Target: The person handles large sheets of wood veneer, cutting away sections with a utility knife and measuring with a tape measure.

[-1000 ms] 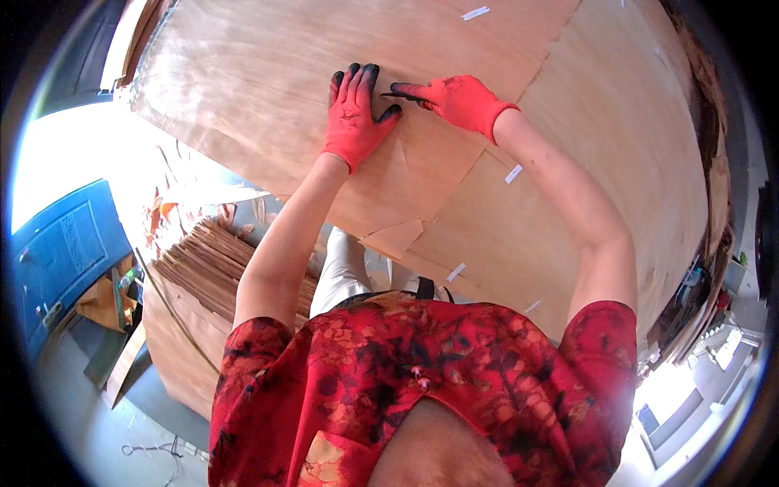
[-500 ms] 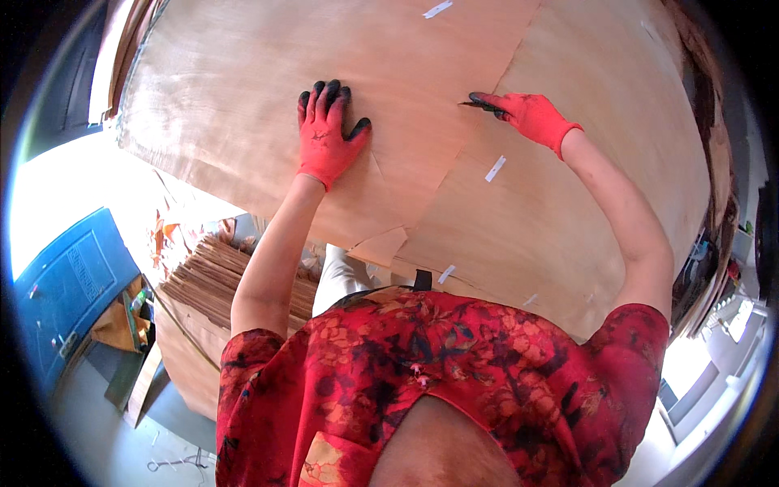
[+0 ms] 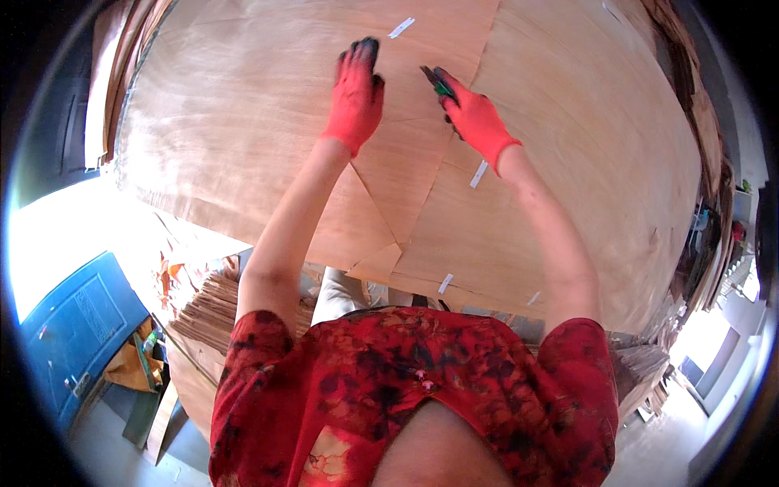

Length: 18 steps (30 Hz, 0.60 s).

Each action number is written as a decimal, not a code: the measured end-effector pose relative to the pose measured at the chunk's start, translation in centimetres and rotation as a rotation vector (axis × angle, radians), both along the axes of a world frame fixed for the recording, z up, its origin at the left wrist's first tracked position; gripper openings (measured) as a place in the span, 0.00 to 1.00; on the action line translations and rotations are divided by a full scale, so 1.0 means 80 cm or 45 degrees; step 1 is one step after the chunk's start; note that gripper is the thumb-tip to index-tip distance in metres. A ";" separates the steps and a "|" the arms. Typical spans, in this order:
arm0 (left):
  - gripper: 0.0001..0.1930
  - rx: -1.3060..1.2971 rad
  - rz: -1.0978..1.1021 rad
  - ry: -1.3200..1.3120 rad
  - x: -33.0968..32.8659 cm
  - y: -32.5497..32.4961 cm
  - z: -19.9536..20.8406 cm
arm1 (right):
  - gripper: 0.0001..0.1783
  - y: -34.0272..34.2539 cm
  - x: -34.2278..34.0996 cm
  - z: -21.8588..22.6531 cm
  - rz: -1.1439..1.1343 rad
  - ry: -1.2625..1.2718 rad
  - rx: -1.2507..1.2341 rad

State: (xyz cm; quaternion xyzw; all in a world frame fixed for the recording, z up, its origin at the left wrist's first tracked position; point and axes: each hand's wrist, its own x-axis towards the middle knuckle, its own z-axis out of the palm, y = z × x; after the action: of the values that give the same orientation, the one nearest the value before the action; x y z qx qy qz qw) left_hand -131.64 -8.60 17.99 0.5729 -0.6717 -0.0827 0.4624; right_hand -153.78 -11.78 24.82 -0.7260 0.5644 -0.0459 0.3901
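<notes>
Large pale-brown sheets of wood veneer (image 3: 243, 105) lie spread before me, with a seam running between two of them. My left hand (image 3: 355, 101), in a red glove with black fingertips, rests over the left sheet with its fingers stretched out. Near the seam, my right hand (image 3: 475, 114) in a matching glove is closed round a utility knife (image 3: 441, 84) with a green part on its handle. The knife's dark tip points up and left toward my left hand. Below the hands, a loose triangular veneer piece (image 3: 377, 263) lies at the near edge.
White tape strips (image 3: 402, 28) stick to the veneer at several spots. A stack of veneer (image 3: 213, 312) stands at the lower left. Beyond it are a blue panel (image 3: 81, 316) and scrap boards on the floor. Ragged veneer edges (image 3: 702, 122) rise along the right side.
Both hands have moved farther away over the sheet and closer together. The knife has swung to point up and left. A triangular cut outline now shows below my left hand.
</notes>
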 end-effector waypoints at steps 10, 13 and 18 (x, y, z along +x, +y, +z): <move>0.25 0.268 0.018 -0.165 -0.040 -0.084 -0.067 | 0.28 -0.036 0.074 -0.073 -0.070 0.250 -0.375; 0.23 0.239 0.007 -0.408 -0.044 -0.078 -0.066 | 0.27 -0.024 0.065 -0.069 -0.021 0.333 -0.307; 0.23 0.287 0.008 -0.691 -0.037 -0.082 -0.075 | 0.28 0.073 0.009 -0.053 -0.068 0.332 -0.159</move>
State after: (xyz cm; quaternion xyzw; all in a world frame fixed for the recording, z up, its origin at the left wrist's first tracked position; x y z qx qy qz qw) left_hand -134.61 -15.15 12.02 0.6239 -0.7555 0.0010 0.1997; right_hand -153.03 -5.95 20.60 -0.7334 0.6254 0.0035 0.2663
